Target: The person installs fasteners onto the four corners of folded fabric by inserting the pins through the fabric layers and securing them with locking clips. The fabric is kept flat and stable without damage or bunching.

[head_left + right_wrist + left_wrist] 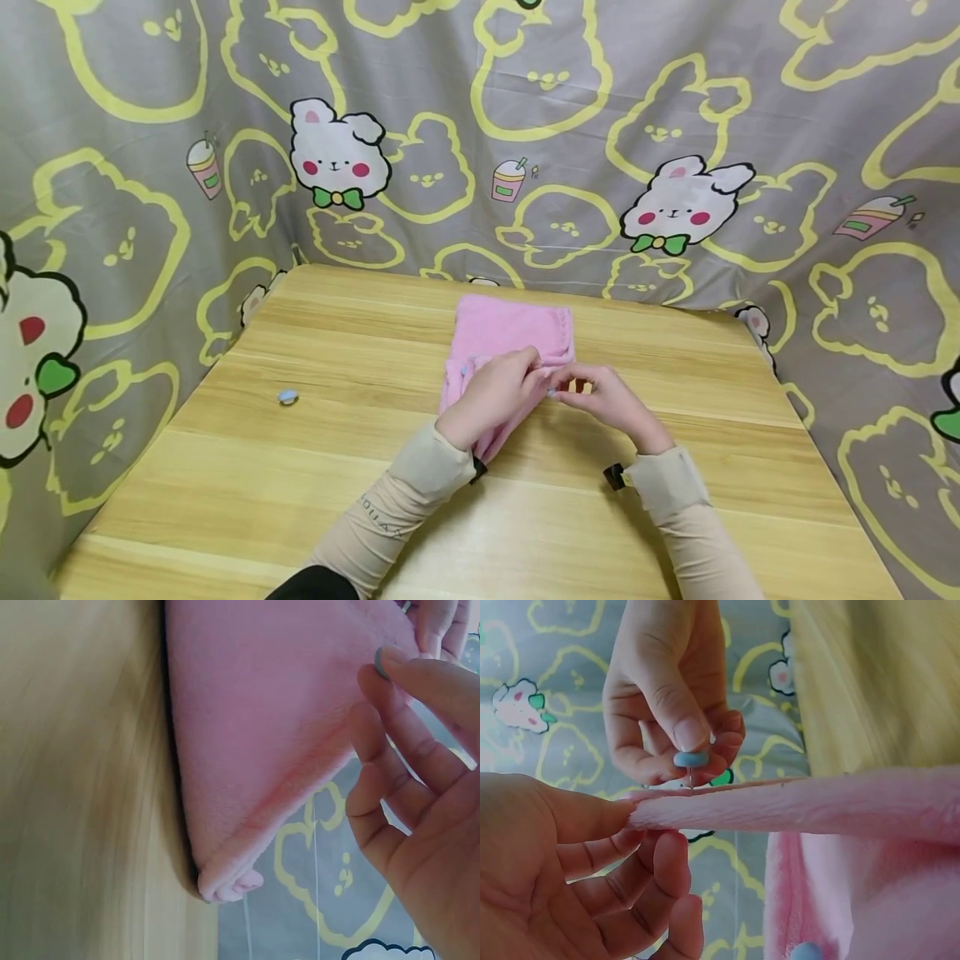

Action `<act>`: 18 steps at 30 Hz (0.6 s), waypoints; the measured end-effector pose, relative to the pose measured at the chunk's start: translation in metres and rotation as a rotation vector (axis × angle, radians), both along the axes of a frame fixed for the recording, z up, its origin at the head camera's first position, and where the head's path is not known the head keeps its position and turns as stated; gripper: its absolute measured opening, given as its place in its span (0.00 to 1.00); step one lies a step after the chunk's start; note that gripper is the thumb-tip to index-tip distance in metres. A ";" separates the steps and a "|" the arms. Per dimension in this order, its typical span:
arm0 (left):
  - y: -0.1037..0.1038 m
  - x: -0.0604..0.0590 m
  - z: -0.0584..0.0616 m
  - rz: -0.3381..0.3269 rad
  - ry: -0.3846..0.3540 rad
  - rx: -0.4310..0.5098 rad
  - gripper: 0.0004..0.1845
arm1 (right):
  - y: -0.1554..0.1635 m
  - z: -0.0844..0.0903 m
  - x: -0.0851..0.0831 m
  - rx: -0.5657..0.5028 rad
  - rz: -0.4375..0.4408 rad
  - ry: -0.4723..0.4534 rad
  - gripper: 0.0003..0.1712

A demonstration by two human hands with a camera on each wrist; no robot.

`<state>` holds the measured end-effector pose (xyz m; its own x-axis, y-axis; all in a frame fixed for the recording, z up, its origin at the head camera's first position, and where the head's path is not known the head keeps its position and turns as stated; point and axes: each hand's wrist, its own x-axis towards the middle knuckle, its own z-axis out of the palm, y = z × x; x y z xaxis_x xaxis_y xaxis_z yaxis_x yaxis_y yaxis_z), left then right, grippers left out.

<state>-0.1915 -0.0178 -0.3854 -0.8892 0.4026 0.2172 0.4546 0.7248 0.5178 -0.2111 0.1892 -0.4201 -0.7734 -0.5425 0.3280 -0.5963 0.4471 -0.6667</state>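
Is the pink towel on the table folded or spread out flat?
Folded. The pink towel lies doubled on the wooden table; the right wrist view shows its layered, rolled corner. The left hand pinches one edge.

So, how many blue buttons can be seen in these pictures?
3. One blue button lies loose on the table; one is pinched by the right hand above the pink cloth; one sits on the cloth. More may be hidden.

I see a light wooden table (300, 467) with plank grain filling the lower view. From nine round to three o'clock hangs a grey fabric backdrop (480, 125) printed with yellow bear outlines and white rabbits.
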 end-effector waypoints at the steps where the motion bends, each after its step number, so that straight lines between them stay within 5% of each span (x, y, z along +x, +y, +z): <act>1: 0.000 0.000 0.000 0.004 0.003 -0.006 0.10 | -0.001 0.000 0.000 -0.004 -0.010 0.006 0.05; 6: 0.002 0.004 0.003 0.017 0.036 -0.026 0.10 | -0.006 -0.003 -0.001 -0.041 -0.025 0.045 0.15; 11: 0.005 0.008 0.001 0.021 0.154 -0.075 0.09 | -0.009 -0.006 -0.001 -0.060 -0.029 0.102 0.33; 18: 0.006 0.012 -0.001 -0.007 0.276 -0.128 0.11 | -0.010 -0.011 -0.003 -0.072 -0.028 0.367 0.18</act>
<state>-0.1797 -0.0116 -0.3863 -0.8007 0.4481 0.3975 0.5706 0.7725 0.2787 -0.2140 0.1794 -0.4315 -0.6116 -0.4881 0.6227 -0.7896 0.4263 -0.4414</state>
